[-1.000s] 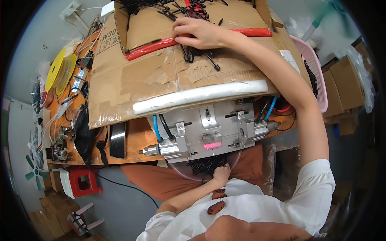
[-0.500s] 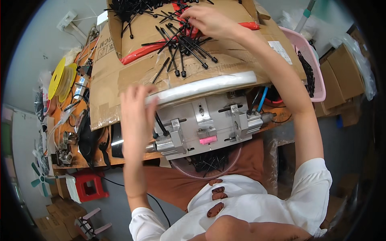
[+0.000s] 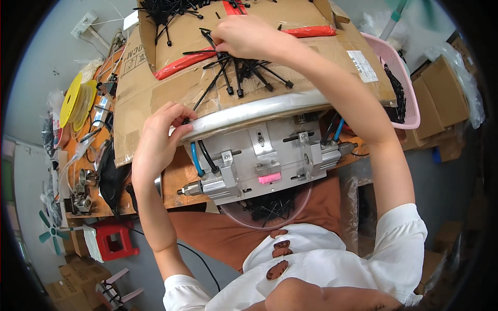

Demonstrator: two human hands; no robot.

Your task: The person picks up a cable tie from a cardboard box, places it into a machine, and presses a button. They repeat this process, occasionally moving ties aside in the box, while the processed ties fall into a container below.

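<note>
Thin black rods with knobbed ends (image 3: 239,78) fan out in a loose pile on the cardboard (image 3: 136,111). My right hand (image 3: 244,37) is closed over the top of this pile, its fingertips pinching among the rods. Which rods it grips is partly hidden. My left hand (image 3: 165,133) is closed at the left end of a white wrapped roll (image 3: 249,113) along the cardboard's near edge. Between its thumb and fingers shows the black end of one slanting rod (image 3: 207,89). Below the roll stands a metal fixture (image 3: 244,147) with a pink piece (image 3: 269,178) at its front.
More black rods (image 3: 168,13) lie in the open carton at the back left. Red tape (image 3: 181,65) crosses the cardboard. A pink basket (image 3: 412,98) stands right, and a bowl of black rods (image 3: 270,210) sits below the fixture. A yellow spool (image 3: 72,101) is at left.
My left hand has moved left and down, closing at the rod's end and uncovering a blue tube on the fixture. My right hand has come left and nearer, onto the pile.
</note>
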